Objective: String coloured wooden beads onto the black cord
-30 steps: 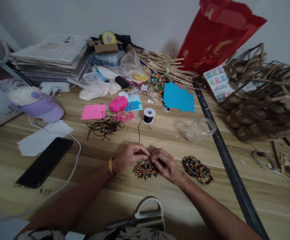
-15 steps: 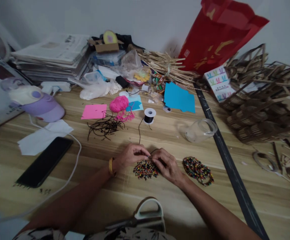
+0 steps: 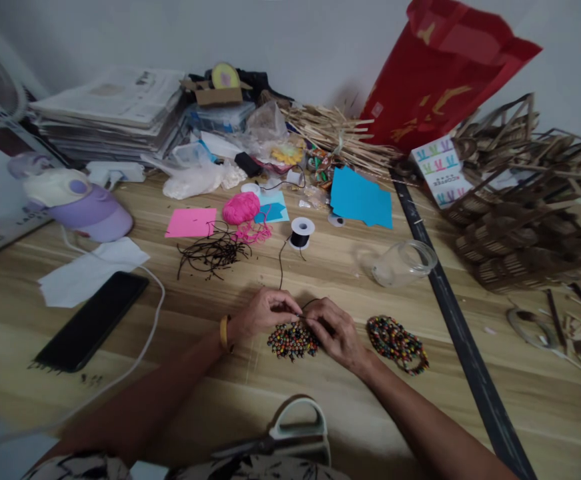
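Above a small pile of multicoloured beads, my left hand and my right hand meet with fingertips almost touching. My right hand is closed, thumb and index finger pinching a thin black cord that loops up beside the fingers. A pinch also closes my left hand; what sits at its fingertips is too small to make out. Behind the hands stands a white spool of black cord, its loose strand running down towards my left hand. Strung bead loops lie right of my right hand.
Scissors lie at the near edge. Cut black cords, pink yarn and blue paper are farther back. A glass jar lies to the right, a phone and white cable to the left. Woven baskets crowd the right.
The view has shifted very slightly. Both hands keep the same pinch over the beads, with hardly any movement of the fingers.
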Available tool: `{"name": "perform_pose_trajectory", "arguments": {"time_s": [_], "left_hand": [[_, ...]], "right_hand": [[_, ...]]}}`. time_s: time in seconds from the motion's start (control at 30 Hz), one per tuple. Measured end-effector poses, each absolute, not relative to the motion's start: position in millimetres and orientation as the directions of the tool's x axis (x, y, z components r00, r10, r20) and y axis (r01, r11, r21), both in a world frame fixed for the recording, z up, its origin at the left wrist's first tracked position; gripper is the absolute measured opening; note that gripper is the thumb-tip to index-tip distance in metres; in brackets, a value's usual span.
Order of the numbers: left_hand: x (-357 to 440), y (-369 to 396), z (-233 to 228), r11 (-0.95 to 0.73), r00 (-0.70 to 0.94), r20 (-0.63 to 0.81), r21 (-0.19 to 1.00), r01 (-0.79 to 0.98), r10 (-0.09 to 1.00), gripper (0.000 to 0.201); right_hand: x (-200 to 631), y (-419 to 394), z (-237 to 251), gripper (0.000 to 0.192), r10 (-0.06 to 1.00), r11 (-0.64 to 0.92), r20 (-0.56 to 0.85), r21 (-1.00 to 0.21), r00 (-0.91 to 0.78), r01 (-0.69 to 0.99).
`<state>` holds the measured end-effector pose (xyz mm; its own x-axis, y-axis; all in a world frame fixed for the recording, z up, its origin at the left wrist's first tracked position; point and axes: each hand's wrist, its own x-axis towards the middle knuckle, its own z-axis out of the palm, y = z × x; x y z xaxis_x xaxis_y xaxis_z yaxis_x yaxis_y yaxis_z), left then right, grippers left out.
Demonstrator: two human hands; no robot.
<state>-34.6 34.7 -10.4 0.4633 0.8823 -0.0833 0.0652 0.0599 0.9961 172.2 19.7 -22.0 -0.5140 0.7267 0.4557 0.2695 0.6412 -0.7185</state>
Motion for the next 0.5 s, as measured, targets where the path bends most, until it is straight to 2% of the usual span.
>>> {"name": "perform_pose_trajectory", "arguments": {"time_s": [0.3, 0.5], "left_hand": [[-34.1, 34.5, -12.8, 0.062, 0.486, -0.071, 0.997, 0.035, 0.871, 0.018], [-32.4, 32.3, -11.0, 0.105, 0.478, -0.116, 0.993, 0.05, 0.871, 0.019]], "right_hand": [[171.3, 19.7, -20.0, 0.008, 0.721, 0.643, 0.45, -0.719, -0.527, 0.266], [171.3, 20.0, -21.5, 0.009, 0.715, 0.651, 0.46, -0.713, -0.527, 0.261]]}}
